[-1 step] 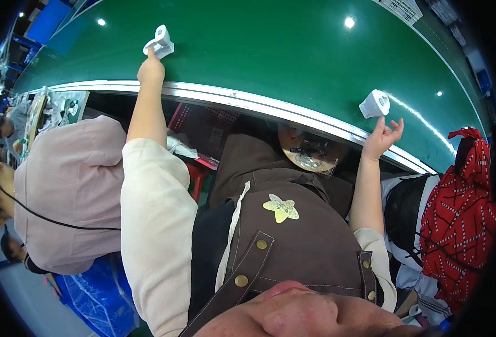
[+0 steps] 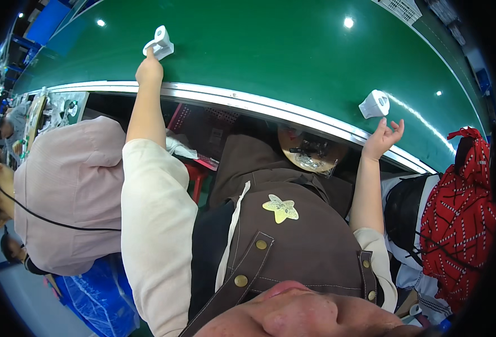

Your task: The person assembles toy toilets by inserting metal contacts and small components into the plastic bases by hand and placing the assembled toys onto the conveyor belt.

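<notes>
On the green worktop (image 2: pixel 259 50) at the upper left stands a white plastic part (image 2: pixel 162 39) with an upright neck and a flared side. One finger of my left hand (image 2: pixel 150 68) reaches over its near left edge, and the hand appears closed on it; the other fingers are mostly hidden. A second white plastic part (image 2: pixel 376 104), block-shaped with a recessed end face, sits farther right near the table's front edge. My right hand (image 2: pixel 384 139) is just below this part, palm up, fingers apart. One fingertip reaches the part's lower edge; whether it touches is unclear.
A pale metal rail (image 2: pixel 236 96) edges the worktop. Below it hangs a round tray (image 2: pixel 291 160) holding small clear and dark pieces. A person in a pink top (image 2: pixel 71 185) sits at my left; a red patterned cloth (image 2: pixel 461 224) is close at my right. A white crate (image 2: pixel 402 8) stands far right.
</notes>
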Action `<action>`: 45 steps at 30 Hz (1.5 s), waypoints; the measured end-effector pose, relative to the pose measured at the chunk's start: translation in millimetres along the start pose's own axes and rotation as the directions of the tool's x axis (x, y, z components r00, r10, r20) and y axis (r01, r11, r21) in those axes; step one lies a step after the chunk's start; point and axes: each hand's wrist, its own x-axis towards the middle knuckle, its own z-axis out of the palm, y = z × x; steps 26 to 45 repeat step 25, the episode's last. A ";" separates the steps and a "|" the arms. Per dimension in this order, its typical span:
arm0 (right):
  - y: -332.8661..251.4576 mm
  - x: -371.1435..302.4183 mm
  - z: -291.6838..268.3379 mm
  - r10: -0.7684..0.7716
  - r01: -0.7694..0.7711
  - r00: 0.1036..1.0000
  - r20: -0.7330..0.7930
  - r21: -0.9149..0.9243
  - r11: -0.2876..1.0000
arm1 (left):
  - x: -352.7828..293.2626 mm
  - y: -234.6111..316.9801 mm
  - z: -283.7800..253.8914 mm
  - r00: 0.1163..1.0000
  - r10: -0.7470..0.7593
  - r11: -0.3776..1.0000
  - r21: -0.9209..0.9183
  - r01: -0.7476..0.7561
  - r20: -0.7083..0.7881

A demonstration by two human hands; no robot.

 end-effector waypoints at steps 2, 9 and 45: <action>-1.5 -3.7 2.9 0.012 -0.008 0.998 -0.069 0.062 0.998 | 4.5 -8.8 -0.6 0.997 0.075 0.995 0.060 -0.076 0.016; 1.7 -33.7 7.7 -0.164 0.156 0.985 0.059 0.129 0.979 | 1.9 27.5 -20.9 0.983 0.077 0.963 0.242 -0.116 0.164; -44.6 -51.1 127.9 0.159 -0.799 0.532 0.831 0.430 0.421 | -226.7 223.5 -67.1 0.541 0.809 0.580 -0.466 -0.668 0.231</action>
